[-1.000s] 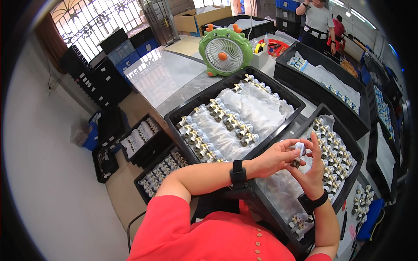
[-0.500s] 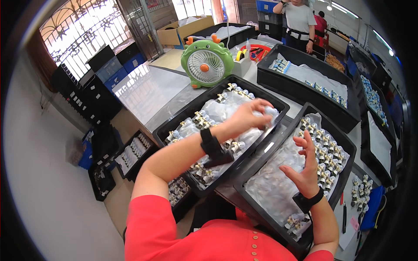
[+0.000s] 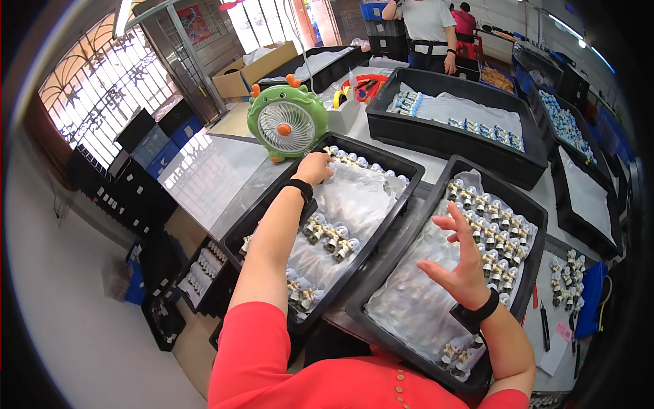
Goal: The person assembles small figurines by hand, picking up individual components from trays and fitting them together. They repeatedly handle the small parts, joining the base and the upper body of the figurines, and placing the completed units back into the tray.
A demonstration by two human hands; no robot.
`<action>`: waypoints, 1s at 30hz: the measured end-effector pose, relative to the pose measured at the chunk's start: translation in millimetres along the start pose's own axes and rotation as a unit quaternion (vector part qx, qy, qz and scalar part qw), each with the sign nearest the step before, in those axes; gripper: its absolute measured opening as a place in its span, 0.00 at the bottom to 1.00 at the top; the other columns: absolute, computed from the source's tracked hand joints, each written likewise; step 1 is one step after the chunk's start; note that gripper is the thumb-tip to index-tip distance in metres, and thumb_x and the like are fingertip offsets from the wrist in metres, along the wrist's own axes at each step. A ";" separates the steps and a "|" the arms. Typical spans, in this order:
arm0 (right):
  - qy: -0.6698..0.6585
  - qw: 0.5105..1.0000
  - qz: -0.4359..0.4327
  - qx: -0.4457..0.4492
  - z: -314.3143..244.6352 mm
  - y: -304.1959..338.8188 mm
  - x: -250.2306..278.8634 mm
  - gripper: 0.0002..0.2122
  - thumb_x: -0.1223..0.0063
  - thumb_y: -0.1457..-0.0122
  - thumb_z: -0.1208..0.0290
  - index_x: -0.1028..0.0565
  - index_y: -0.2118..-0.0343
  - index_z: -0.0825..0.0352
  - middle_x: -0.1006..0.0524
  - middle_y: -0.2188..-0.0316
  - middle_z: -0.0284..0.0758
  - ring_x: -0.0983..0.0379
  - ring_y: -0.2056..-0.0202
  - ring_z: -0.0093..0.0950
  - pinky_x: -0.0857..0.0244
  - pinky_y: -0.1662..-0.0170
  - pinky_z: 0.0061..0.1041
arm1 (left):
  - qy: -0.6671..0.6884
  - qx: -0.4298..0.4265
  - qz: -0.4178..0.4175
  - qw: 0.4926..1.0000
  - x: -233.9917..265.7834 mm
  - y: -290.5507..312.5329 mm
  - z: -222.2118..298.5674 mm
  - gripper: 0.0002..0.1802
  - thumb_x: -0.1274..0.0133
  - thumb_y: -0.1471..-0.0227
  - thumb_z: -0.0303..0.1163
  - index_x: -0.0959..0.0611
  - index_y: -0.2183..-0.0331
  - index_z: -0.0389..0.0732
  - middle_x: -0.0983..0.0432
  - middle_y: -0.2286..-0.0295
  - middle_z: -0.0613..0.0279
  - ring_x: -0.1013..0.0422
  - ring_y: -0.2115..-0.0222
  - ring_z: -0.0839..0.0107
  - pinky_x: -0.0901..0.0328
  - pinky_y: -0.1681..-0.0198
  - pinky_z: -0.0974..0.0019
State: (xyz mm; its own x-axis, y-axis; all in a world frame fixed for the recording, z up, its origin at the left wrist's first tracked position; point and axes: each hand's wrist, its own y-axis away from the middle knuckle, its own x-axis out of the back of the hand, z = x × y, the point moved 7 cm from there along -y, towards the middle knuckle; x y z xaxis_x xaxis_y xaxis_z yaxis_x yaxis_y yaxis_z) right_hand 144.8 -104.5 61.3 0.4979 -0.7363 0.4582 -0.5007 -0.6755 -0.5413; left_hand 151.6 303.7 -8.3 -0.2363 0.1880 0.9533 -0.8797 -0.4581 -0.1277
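My left hand point(image 3: 315, 168) is at the far left corner of the left black tray point(image 3: 407, 198). Its fingers are closed round a small figurine, mostly hidden by them, beside the far row of white-headed figurines point(image 3: 361, 161). Another row of figurines point(image 3: 330, 236) stands across the middle of that tray on whitish plastic film. My right hand point(image 3: 463, 262) hovers over the right black tray point(image 3: 388, 273), holding nothing, thumb and fingers apart. Several rows of similar figurines point(image 3: 501, 242) fill that tray's right side, with a few more point(image 3: 455, 356) at its near end.
A green fan point(image 3: 287, 123) stands behind the left tray. Beyond are a large black tray point(image 3: 449, 140) with blue-and-white pieces and a red basket point(image 3: 364, 88). Loose figurines point(image 3: 567, 279), a pen point(image 3: 544, 327) and a blue pouch point(image 3: 591, 300) lie at right. A person point(image 3: 428, 34) stands at the back.
My left hand has moved from the left tray's right side to its far left corner. My right hand keeps its pose over the right tray. The view has shifted slightly.
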 end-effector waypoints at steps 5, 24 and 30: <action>0.000 1.000 0.012 -0.002 0.0 -1.7 3.0 0.45 0.33 0.60 0.70 0.49 0.38 0.61 0.29 0.53 0.35 0.33 0.53 0.28 0.40 0.54 0.29 | -0.045 0.023 -0.015 0.999 -8.2 -0.1 0.8 0.22 0.38 0.65 0.33 0.18 0.61 0.46 0.23 0.64 0.53 0.27 0.61 0.57 0.34 0.55 0.60; 0.034 0.998 -0.015 -0.055 14.3 -3.7 0.6 0.23 0.41 0.52 0.73 0.30 0.51 0.65 0.24 0.63 0.36 0.28 0.61 0.29 0.36 0.58 0.27 | 0.158 -0.072 -0.013 0.985 68.3 59.7 42.2 0.21 0.42 0.53 0.36 0.23 0.56 0.40 0.24 0.66 0.56 0.27 0.64 0.64 0.34 0.59 0.65; 0.029 0.996 -0.005 -0.089 35.7 -3.7 11.0 0.12 0.48 0.47 0.75 0.25 0.59 0.71 0.22 0.71 0.38 0.25 0.70 0.27 0.33 0.64 0.23 | 0.624 -0.007 -0.207 0.753 57.2 174.4 144.3 0.15 0.49 0.45 0.33 0.25 0.55 0.39 0.25 0.64 0.62 0.28 0.64 0.75 0.34 0.61 0.74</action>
State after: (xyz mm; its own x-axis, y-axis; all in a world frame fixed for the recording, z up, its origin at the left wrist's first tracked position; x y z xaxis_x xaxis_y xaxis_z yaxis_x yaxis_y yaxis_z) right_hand 177.4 -108.7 43.1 0.4645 -0.7272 0.5054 -0.6163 -0.6753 -0.4051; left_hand 44.2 109.2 63.4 -0.1371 0.9868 -0.0864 -0.9868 -0.1284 0.0986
